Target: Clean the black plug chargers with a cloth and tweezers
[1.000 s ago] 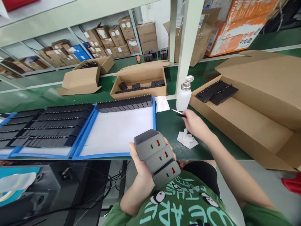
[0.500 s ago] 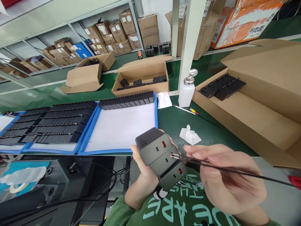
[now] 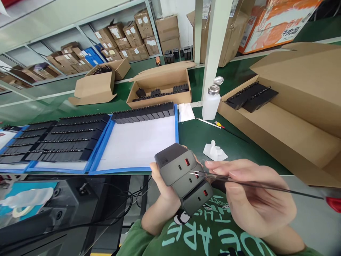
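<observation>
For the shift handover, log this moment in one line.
Left hand: holds three adapters; right hand: holds tweezers, tips at middle adapter; contact: unclear

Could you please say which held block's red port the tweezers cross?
The middle block; red ports on the outer blocks lie clear of the tweezers.

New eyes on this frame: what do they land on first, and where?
Probably the three grey blocks with red ports, held together in the left hand at lower centre. Next, the thin tweezers in the right hand, tips at the middle block's face, though contact can't be told. Then the orange-and-white carton at upper right, the loudest colour in the background.
</observation>
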Motion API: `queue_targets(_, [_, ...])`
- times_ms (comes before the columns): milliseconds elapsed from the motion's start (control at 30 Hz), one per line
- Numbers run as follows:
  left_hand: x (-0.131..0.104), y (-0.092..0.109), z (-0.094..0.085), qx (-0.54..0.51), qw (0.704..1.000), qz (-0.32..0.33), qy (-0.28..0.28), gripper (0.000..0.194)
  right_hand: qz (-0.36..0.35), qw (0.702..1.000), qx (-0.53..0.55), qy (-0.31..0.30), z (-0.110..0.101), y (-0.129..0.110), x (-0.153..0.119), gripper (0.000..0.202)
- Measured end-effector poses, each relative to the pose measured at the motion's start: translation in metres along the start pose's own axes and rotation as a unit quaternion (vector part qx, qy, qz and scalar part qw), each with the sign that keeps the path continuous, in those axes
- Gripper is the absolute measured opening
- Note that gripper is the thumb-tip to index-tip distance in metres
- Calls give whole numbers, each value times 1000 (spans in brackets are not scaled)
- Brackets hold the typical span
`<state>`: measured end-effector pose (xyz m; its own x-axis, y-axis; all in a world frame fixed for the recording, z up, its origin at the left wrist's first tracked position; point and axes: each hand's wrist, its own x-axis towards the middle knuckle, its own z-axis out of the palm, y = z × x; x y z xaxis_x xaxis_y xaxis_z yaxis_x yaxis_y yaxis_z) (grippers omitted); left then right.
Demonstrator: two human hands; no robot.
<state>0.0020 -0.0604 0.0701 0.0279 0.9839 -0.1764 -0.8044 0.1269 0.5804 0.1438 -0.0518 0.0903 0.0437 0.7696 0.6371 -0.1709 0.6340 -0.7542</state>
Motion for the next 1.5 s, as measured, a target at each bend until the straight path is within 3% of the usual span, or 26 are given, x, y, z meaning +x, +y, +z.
queue_targets(233, [2, 1, 3, 15, 1000, 6, 8, 69, 76, 991, 112, 15, 1, -1, 0, 17])
queue_targets(500, [12, 11, 5, -32, 999, -7, -15, 68, 70, 996, 62, 2, -23, 6, -21, 23])
queue_targets(767, [11, 9, -4, -56, 998, -19, -26, 70, 50, 999, 9, 10, -29, 6, -23, 21])
queue_targets(900, [12, 11, -8, -48, 999, -5, -9, 67, 21, 989, -112, 98, -45, 31, -14, 14])
queue_targets(1000, [14, 15, -12, -32, 999, 22, 14, 65, 91, 961, -223, 136, -66, 65, -14, 10])
queue_targets(1133, [16, 18, -16, -37, 999, 29, 23, 64, 165, 945, -283, 19, -91, 107, -25, 14])
queue_targets(1267, [16, 17, -15, -31, 999, 23, 25, 64, 193, 933, -288, -98, -97, 129, -39, 21])
queue_targets(1367, [17, 16, -13, -22, 999, 27, 24, 66, 206, 926, -296, -111, -95, 130, -41, 22])
queue_targets(1500, [18, 17, -11, -20, 999, 31, 29, 66, 221, 922, -308, -82, -95, 114, -30, 23])
